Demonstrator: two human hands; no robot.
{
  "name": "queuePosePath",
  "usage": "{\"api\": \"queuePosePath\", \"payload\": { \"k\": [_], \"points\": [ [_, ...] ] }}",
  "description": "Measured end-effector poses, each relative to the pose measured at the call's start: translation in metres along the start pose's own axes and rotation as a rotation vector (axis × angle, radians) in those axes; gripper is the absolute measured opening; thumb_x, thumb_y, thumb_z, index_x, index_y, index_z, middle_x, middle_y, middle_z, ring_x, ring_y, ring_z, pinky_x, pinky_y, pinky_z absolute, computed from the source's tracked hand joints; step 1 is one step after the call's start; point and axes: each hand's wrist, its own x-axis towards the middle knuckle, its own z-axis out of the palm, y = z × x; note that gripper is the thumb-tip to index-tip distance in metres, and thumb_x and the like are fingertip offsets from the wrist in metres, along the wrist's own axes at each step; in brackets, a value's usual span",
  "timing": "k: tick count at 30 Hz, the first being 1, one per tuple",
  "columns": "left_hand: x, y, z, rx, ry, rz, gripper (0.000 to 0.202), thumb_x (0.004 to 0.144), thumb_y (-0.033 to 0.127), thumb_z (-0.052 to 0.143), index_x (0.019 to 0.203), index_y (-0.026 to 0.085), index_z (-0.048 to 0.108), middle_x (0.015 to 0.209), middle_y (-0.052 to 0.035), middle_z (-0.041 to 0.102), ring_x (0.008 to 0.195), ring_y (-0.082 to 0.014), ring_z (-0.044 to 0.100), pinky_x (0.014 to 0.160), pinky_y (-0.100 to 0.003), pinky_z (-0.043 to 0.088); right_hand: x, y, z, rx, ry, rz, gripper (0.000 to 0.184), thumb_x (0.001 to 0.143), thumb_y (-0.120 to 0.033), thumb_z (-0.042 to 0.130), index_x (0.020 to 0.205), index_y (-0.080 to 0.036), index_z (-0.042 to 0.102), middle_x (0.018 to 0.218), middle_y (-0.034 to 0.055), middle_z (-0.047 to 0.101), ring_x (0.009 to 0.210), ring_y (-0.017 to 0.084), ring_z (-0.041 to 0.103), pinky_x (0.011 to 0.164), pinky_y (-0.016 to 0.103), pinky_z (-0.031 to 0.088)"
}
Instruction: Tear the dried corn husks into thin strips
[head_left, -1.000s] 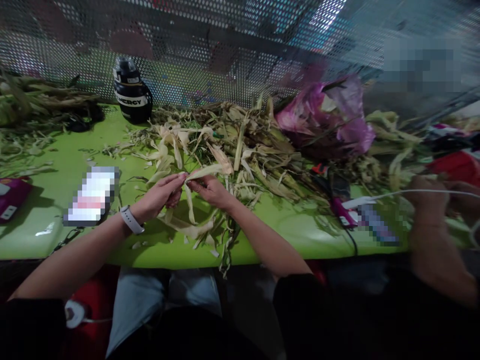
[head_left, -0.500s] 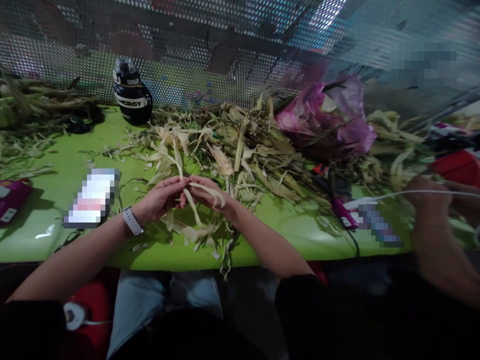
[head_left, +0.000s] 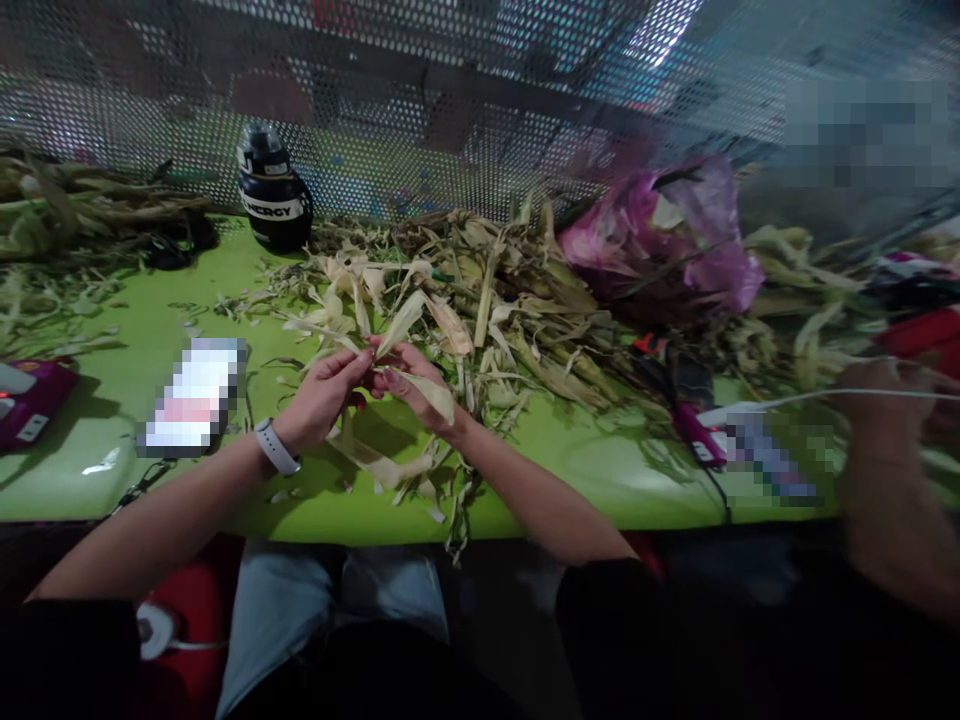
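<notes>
My left hand (head_left: 324, 393) and my right hand (head_left: 415, 387) meet over the green table (head_left: 120, 450), fingertips pinched on pale strips of dried corn husk (head_left: 401, 322). One strip sticks up from between the hands; another curls down over my right wrist. Loose husk pieces (head_left: 379, 462) lie under my hands near the table's front edge. A white watch sits on my left wrist. A big heap of dried husks and stalks (head_left: 495, 300) lies just beyond my hands.
A black bottle (head_left: 274, 200) stands at the back by the perforated metal screen. A pink plastic bag (head_left: 660, 240) lies at the back right. Another person's hand (head_left: 885, 410) works at the right with a white cable. A purple device (head_left: 26, 400) sits at the left.
My hands have lifted slightly and turned the husk. The strip that lay over my right hand now points up between the fingers.
</notes>
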Motion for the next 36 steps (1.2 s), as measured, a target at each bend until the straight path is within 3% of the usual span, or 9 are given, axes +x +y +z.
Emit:
{"api": "queuePosePath", "payload": {
  "k": [4,6,13,19,22,28,33,36],
  "points": [
    [-0.002,-0.001,0.002,0.106,-0.049,0.002,0.041,0.081,0.055,0.068,0.082,0.015,0.061,0.066,0.0012,0.063,0.048,-0.0042,0.048,0.044,-0.016,0.032,0.000,-0.007,0.003,0.026,0.199,-0.080,0.038,0.087,-0.058,0.058,0.102,-0.025,0.067,0.112,0.0075,0.064,0.108,0.020,0.061,0.099,0.038,0.051],
    [-0.002,-0.001,0.004,0.134,-0.062,0.027,0.044,0.080,0.058,0.067,0.079,0.015,0.058,0.062,0.0020,0.060,0.045,-0.0038,0.043,0.043,-0.017,0.030,0.001,-0.011,0.002,-0.041,0.286,-0.128,0.034,0.086,-0.057,0.059,0.085,-0.025,0.069,0.109,0.0076,0.064,0.108,0.021,0.060,0.102,0.039,0.049],
    [0.003,-0.007,0.005,0.182,0.030,0.149,0.043,0.084,0.058,0.062,0.072,0.017,0.052,0.059,0.0029,0.054,0.049,-0.0060,0.037,0.047,-0.021,0.028,0.003,-0.007,0.006,0.040,0.413,-0.084,0.036,0.087,-0.058,0.058,0.075,-0.025,0.065,0.098,0.0061,0.065,0.099,0.020,0.061,0.096,0.038,0.051],
    [0.001,-0.003,0.000,0.104,-0.020,0.112,0.033,0.090,0.052,0.057,0.083,0.019,0.059,0.066,-0.0002,0.062,0.054,-0.0097,0.044,0.051,-0.023,0.032,0.010,0.008,0.001,0.128,0.372,0.063,0.042,0.086,-0.063,0.054,0.081,-0.022,0.065,0.083,0.0024,0.066,0.085,0.017,0.063,0.091,0.034,0.050],
    [-0.001,-0.001,0.000,0.077,-0.050,0.075,0.028,0.088,0.047,0.060,0.087,0.019,0.061,0.073,-0.0016,0.066,0.057,-0.0103,0.047,0.053,-0.023,0.035,0.012,0.011,-0.003,0.154,0.387,0.083,0.040,0.087,-0.061,0.054,0.079,-0.023,0.062,0.077,0.0001,0.062,0.077,0.015,0.060,0.081,0.030,0.050],
    [0.000,-0.002,0.002,0.228,-0.013,0.160,0.031,0.086,0.048,0.064,0.087,0.017,0.057,0.070,0.0002,0.062,0.055,-0.0082,0.046,0.053,-0.021,0.036,0.006,0.004,-0.005,-0.088,0.279,0.171,0.047,0.086,-0.062,0.053,0.063,-0.022,0.053,0.055,-0.0044,0.044,0.053,0.011,0.042,0.054,0.026,0.035],
    [0.004,-0.003,-0.002,0.456,0.083,0.244,0.035,0.089,0.047,0.058,0.071,0.017,0.059,0.063,-0.0015,0.060,0.052,-0.0095,0.043,0.052,-0.023,0.035,0.004,0.001,-0.002,-0.086,0.257,0.164,0.050,0.088,-0.063,0.051,0.061,-0.021,0.053,0.054,-0.0039,0.044,0.052,0.011,0.043,0.051,0.026,0.033],
    [0.006,-0.004,-0.004,0.534,0.076,0.255,0.039,0.090,0.047,0.056,0.067,0.016,0.061,0.062,-0.0022,0.059,0.052,-0.0099,0.043,0.051,-0.023,0.035,0.006,0.002,-0.003,-0.051,0.266,0.178,0.048,0.086,-0.064,0.052,0.063,-0.021,0.053,0.055,-0.0039,0.046,0.054,0.010,0.043,0.053,0.025,0.035]
  ]
}}
